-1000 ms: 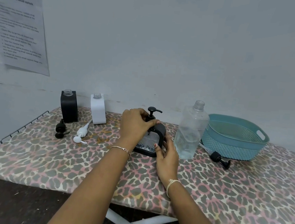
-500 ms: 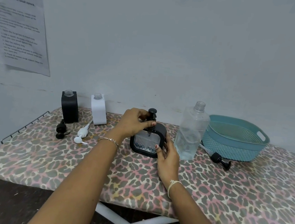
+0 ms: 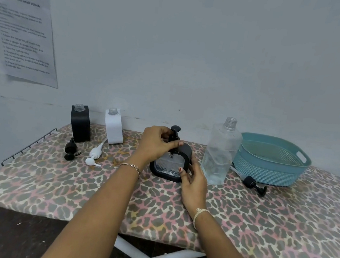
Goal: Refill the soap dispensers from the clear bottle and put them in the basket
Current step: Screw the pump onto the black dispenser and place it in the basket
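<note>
A black-framed clear soap dispenser (image 3: pixel 169 165) stands mid-board with its black pump head (image 3: pixel 175 130) on top. My left hand (image 3: pixel 155 144) grips the pump collar from the left. My right hand (image 3: pixel 194 180) holds the dispenser's lower right side. The uncapped clear bottle (image 3: pixel 220 154) stands just right of it, partly filled. The teal basket (image 3: pixel 272 162) sits further right and looks empty. A black dispenser (image 3: pixel 81 123) and a white dispenser (image 3: pixel 114 126) stand uncapped at the back left.
A black pump (image 3: pixel 71 150) and a white pump (image 3: pixel 95 155) lie in front of the back-left dispensers. Another black pump (image 3: pixel 253 183) lies before the basket. All rest on a leopard-print ironing board (image 3: pixel 281 228) against a wall with a paper notice (image 3: pixel 21 33).
My left hand has turned on the pump collar, and the pump nozzle has rotated from pointing right to facing away. The dispenser and my right hand stay in place.
</note>
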`<action>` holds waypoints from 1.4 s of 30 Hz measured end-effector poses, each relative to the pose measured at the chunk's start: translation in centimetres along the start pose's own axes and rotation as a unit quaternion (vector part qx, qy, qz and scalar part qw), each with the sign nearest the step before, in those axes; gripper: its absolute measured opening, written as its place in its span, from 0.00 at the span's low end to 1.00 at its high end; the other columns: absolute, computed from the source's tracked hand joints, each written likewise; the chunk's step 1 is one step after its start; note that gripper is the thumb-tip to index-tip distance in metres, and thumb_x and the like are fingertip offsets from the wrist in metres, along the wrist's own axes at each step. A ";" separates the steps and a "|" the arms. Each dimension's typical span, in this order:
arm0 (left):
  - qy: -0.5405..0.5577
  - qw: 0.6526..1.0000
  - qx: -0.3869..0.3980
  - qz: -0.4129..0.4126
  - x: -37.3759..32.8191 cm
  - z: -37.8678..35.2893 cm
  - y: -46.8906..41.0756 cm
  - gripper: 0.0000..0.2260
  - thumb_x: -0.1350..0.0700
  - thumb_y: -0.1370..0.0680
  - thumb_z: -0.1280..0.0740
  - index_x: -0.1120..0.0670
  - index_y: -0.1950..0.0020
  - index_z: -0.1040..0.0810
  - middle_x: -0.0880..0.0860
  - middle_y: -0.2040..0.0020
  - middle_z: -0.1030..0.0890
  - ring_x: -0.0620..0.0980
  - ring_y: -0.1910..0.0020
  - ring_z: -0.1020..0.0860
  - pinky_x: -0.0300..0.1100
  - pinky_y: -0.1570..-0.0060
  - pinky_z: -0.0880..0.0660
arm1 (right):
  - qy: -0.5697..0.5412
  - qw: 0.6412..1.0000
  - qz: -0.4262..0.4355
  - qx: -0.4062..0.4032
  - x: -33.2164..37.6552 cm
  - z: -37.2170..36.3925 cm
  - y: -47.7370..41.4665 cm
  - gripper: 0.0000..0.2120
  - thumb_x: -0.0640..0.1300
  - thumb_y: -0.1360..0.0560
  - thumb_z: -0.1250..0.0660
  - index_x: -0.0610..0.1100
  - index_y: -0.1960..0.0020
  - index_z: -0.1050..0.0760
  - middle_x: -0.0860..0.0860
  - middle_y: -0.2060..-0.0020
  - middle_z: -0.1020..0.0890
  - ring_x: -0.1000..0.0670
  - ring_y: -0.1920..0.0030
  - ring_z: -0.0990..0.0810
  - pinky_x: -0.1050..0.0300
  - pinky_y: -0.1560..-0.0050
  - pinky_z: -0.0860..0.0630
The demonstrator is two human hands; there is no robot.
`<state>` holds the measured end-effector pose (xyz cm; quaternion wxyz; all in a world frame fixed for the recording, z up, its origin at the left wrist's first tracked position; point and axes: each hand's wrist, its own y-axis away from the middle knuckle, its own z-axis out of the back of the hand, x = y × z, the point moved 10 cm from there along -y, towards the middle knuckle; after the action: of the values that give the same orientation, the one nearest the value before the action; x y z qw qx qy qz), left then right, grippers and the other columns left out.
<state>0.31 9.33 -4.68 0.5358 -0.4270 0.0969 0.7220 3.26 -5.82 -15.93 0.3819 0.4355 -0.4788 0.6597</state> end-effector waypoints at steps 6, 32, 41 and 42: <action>0.033 0.997 0.065 -0.014 0.2 -0.4 -0.7 0.14 0.51 0.31 0.23 0.54 0.47 0.16 0.50 0.53 0.16 0.44 0.50 0.20 0.33 0.51 0.27 | -0.005 1.000 -0.002 0.005 -0.1 -0.1 -0.1 0.27 0.37 0.21 0.37 0.51 0.25 0.39 0.56 0.34 0.28 0.68 0.46 0.26 0.70 0.40 0.30; 0.090 0.989 0.110 -0.045 -0.7 -1.0 0.7 0.12 0.54 0.28 0.25 0.54 0.45 0.17 0.48 0.53 0.16 0.36 0.54 0.21 0.24 0.56 0.28 | -0.015 0.999 -0.037 0.035 1.5 0.7 -1.5 0.27 0.46 0.36 0.20 0.49 0.43 0.31 0.53 0.48 0.21 0.54 0.48 0.20 0.56 0.46 0.21; 0.165 0.976 0.127 -0.070 -5.4 -2.8 3.0 0.13 0.53 0.28 0.25 0.56 0.46 0.17 0.48 0.52 0.15 0.41 0.49 0.18 0.40 0.43 0.23 | 0.040 0.998 0.053 0.018 6.6 6.3 -0.1 0.24 0.47 0.36 0.20 0.50 0.44 0.27 0.56 0.50 0.19 0.58 0.49 0.20 0.65 0.48 0.24; 0.167 0.975 0.126 -0.073 -6.2 -3.2 3.2 0.13 0.53 0.28 0.25 0.56 0.46 0.17 0.49 0.51 0.15 0.41 0.49 0.18 0.41 0.43 0.23 | 0.047 0.997 0.059 0.009 6.9 7.3 0.1 0.24 0.46 0.36 0.20 0.50 0.44 0.26 0.56 0.50 0.19 0.59 0.49 0.20 0.65 0.48 0.24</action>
<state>-0.46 1.86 -3.22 0.6131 -0.4765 0.2439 0.5809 2.40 -12.28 -8.28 0.3599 0.3785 -0.4792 0.7054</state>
